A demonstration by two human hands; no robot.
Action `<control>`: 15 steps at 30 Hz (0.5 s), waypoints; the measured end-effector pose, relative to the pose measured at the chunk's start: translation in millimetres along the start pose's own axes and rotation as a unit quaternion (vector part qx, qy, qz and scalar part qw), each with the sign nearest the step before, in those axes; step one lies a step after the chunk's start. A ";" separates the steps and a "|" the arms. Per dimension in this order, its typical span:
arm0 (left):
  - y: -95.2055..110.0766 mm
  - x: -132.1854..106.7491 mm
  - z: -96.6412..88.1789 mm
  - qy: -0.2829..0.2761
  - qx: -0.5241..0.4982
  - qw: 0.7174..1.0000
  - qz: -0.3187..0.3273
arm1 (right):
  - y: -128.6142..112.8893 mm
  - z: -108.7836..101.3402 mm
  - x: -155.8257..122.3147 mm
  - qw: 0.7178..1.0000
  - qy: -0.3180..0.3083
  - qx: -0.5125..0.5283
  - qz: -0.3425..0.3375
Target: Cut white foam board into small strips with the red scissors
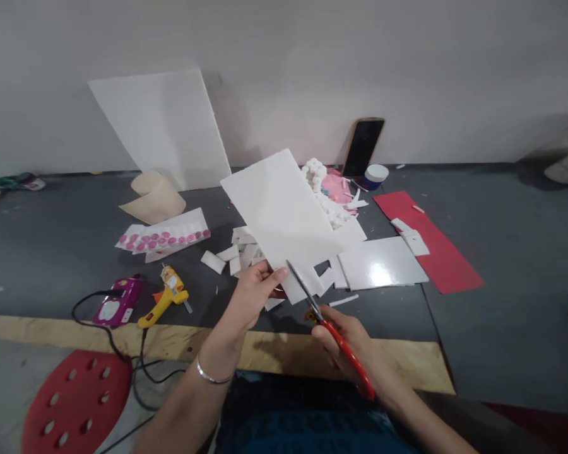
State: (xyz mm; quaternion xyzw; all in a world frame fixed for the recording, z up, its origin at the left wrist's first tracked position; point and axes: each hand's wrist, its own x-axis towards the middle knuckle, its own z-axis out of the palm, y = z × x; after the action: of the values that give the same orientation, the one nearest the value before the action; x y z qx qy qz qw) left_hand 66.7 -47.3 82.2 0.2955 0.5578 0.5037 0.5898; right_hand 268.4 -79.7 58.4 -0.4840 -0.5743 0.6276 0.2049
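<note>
My left hand (256, 291) pinches the lower left edge of a white foam sheet (284, 211), which is held up above the table at a slant. In my right hand (348, 337) is a pair of scissors (344, 353) with red handles. Its metal blades lie across the near end of the sheet, pointing up and left toward my left thumb. A cut-out notch shows at the sheet's lower right corner. Small white foam offcuts (214, 261) lie under and beside the sheet. How far the lower blade reaches is hidden by the sheet.
A yellow glue gun (165, 299) and a purple box (118, 302) with cords lie front left. A large white board (165, 126) and a phone (363, 146) lean on the wall. Red card (433, 246) and glossy white sheets (383, 261) lie right. A red stool (78, 403) stands below.
</note>
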 end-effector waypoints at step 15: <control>5.9 1.7 6.1 -0.025 -0.009 1.000 -0.002 | -1.9 -0.5 -4.8 0.999 0.023 0.031 0.009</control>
State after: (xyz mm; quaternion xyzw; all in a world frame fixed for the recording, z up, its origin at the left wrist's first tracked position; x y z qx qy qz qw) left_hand 70.7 -42.6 88.2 0.3021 0.5389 0.4999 0.6070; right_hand 270.4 -82.9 62.1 -0.4965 -0.5458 0.6356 0.2271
